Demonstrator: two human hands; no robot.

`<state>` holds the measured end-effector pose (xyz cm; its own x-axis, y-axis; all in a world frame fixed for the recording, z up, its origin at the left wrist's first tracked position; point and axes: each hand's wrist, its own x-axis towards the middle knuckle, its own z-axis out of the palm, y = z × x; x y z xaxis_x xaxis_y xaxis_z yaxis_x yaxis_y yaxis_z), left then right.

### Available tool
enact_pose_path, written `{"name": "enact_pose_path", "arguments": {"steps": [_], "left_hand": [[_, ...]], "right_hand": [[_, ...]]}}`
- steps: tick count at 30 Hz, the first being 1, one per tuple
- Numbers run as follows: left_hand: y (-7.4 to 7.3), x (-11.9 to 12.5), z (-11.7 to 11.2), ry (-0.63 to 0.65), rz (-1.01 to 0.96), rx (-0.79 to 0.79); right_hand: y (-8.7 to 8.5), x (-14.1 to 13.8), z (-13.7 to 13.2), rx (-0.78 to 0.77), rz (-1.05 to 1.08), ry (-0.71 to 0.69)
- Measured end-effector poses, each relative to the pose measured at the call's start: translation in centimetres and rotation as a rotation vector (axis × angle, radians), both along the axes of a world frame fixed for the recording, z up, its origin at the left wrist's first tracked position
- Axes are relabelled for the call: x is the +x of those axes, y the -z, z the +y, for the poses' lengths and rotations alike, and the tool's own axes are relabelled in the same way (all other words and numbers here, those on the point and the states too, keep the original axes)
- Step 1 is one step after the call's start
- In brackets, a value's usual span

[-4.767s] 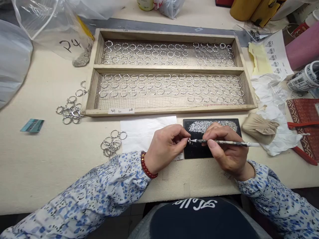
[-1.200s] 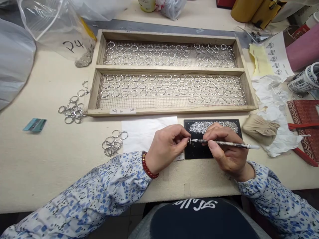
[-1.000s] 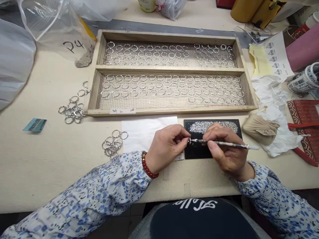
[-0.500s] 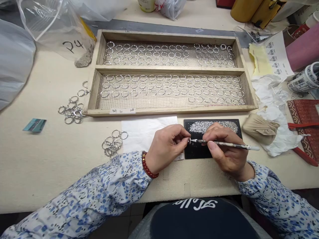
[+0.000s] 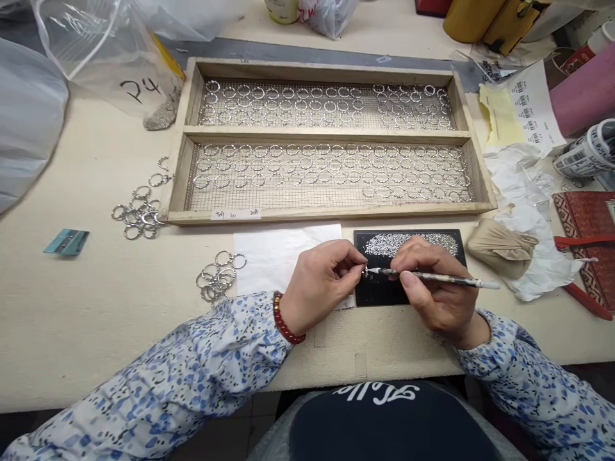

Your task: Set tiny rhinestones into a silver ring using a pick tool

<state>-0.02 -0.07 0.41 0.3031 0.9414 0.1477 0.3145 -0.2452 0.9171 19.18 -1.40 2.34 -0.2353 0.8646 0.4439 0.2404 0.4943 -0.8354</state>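
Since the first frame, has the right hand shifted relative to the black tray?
No. The right hand holds the pick-up pen over the black tray, tip at the same spot by the left hand.

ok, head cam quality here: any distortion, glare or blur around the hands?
Head view: wide-angle bowing curves the wooden tray and table edge; lighting even, shadows soft; glare only on the plastic bag; left hand, right hand and pen tool sharp, the pinched piece too small to resolve.
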Motion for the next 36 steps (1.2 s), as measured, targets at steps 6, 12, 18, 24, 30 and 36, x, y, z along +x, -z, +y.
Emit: {"name": "enact_pose_path", "arguments": {"steps": [6,12,18,24,30,36], "left_hand": [[0.1,0.1,0.1,-0.003,0.001,0.003],[0.1,0.1,0.0,-0.002,-0.001,-0.002],[0.1,0.0,0.0,-0.001,-0.008,-0.001],[0.0,0.1,0.1,-0.004,-0.009,-0.011],[0.1,0.0,0.0,-0.010,-0.028,-0.019],[0.1,0.1,0.0,-0.010,-0.045,-0.065]], "right_hand": [[-0.1,0.0,0.0,0.001,-0.014,0.017],[0.1,0.1,0.0,0.007,-0.023,0.000],[0.0,0.1,0.0,0.007,-0.008,0.000],[0.5,0.6,0.0,0.021,-0.053,0.160],[1.2,1.2,0.2,0.044,-0.241,0.292],[0.9,1.0,0.2,0.039,-0.283,0.281]]}}
